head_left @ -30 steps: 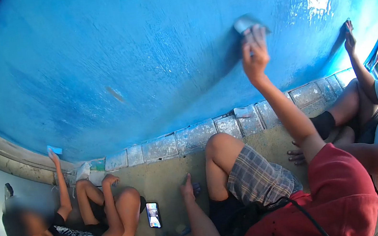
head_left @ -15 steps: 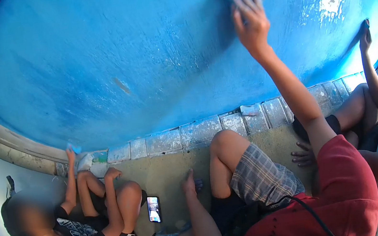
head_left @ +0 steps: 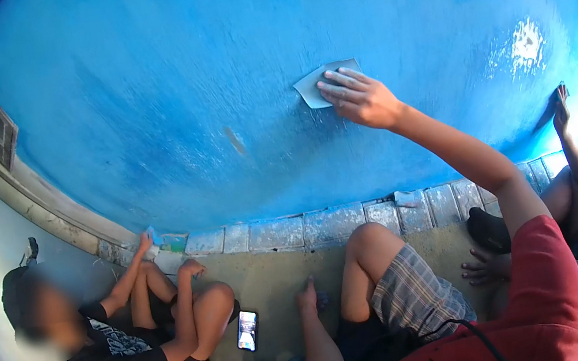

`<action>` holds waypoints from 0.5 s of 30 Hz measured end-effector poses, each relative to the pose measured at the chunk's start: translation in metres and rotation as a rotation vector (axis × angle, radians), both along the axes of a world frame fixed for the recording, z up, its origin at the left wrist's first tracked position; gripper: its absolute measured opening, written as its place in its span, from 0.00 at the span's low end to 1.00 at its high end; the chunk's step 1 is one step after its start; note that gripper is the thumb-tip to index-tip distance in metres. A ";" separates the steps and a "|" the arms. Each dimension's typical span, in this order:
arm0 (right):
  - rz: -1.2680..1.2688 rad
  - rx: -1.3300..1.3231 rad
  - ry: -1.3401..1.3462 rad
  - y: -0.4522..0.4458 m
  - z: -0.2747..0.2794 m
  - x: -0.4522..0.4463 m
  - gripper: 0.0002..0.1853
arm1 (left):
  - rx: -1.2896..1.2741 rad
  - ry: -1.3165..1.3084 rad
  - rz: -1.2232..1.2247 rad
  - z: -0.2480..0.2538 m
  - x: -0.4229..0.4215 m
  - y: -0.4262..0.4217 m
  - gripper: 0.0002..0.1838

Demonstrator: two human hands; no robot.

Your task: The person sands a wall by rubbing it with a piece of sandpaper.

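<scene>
Glossy blue wall, finely streaked, rises above rough grey blocks. Left to right: 1 phone lies on the floor; the left hand is low, its grip too shadowed to tell; the thin, sharp-cornered grey sheet, long axis roughly sideways, juts left from the nearer right hand, which holds it pressed against the wall.

Brightly lit, glossy blue painted wall, white glare at right; fisheye distortion bows edges; corners black.
</scene>
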State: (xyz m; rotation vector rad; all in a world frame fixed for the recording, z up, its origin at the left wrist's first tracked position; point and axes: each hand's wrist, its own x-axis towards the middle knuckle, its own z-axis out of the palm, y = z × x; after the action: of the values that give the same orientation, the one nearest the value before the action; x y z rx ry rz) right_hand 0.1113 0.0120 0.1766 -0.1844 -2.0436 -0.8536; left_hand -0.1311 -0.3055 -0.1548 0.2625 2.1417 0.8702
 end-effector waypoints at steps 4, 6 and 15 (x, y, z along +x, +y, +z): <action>-0.186 -0.132 0.786 -0.023 0.053 0.012 0.16 | 0.047 0.025 0.022 -0.018 0.000 -0.001 0.32; -0.154 -0.116 0.612 -0.025 0.042 0.006 0.13 | 0.058 -0.090 0.029 -0.010 -0.002 -0.003 0.32; -0.181 -0.106 0.362 -0.019 -0.011 0.022 0.10 | 0.125 -0.334 0.107 -0.076 -0.021 0.000 0.34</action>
State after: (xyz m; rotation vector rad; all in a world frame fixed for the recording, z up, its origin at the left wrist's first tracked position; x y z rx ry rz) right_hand 0.1328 -0.0072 0.1653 -0.5499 -1.7484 -0.7583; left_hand -0.1520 -0.3054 -0.2307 0.0589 1.8073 1.0335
